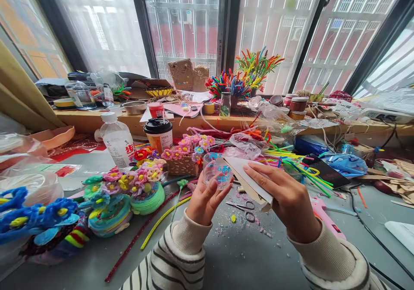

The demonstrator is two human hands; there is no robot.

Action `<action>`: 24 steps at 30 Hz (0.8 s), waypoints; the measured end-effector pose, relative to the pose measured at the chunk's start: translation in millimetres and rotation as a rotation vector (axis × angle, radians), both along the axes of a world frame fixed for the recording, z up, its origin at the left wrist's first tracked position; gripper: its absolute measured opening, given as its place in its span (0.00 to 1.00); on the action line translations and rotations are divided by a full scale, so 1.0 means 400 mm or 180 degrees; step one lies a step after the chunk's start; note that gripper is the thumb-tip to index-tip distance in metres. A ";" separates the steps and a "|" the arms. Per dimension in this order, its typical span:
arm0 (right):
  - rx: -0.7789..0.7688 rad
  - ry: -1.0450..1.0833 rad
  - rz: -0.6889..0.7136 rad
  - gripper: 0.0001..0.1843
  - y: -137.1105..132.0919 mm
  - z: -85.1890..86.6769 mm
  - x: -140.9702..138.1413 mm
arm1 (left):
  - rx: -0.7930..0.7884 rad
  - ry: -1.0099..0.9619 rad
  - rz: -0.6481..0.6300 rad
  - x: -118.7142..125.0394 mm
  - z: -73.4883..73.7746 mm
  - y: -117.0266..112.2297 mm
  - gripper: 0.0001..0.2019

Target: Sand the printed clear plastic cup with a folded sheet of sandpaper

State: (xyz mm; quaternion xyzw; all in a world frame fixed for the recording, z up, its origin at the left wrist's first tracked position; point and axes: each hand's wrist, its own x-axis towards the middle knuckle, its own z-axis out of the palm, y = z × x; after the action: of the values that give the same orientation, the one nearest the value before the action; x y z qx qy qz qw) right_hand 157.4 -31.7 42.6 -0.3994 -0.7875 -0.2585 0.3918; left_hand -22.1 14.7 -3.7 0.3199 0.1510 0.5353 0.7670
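Observation:
My left hand (204, 199) is closed around a small clear plastic cup (216, 169) with blue print, holding it up over the grey table (246, 255). My right hand (284, 199) grips a folded piece of white and tan paper (248, 178), its corner touching the cup's rim. Small scissors (243, 209) lie on the table just below both hands, among pink and yellow crumbs. Both arms wear cream sleeves with stripes.
Pipe-cleaner flowers and baskets (136, 186) crowd the left. A water bottle (117, 141) and a lidded coffee cup (159, 134) stand behind them. Loose coloured pipe cleaners (291, 160), a black phone (325, 171) and a pink glue gun (326, 219) lie to the right. A cluttered sill (181, 119) runs under the window.

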 end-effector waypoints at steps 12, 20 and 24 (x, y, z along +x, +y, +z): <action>0.0233 -0.0369 -0.0203 0.19 -0.011 -0.003 -0.014 | -0.0148 0.0242 0.0852 0.011 0.030 -0.023 0.31; 0.0199 -0.0349 -0.0642 0.18 0.006 -0.013 -0.004 | -0.0229 0.0227 0.0939 0.008 0.030 -0.016 0.31; 0.0134 -0.0275 -0.0390 0.18 -0.002 -0.009 -0.013 | -0.0200 0.0200 0.1010 0.008 0.031 -0.014 0.32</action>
State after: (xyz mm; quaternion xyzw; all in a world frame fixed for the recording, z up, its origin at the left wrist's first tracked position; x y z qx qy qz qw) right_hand 152.1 -32.4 38.8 -0.4270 -0.7721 -0.3155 0.3493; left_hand -19.1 9.1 8.8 0.2845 0.2401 0.6345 0.6774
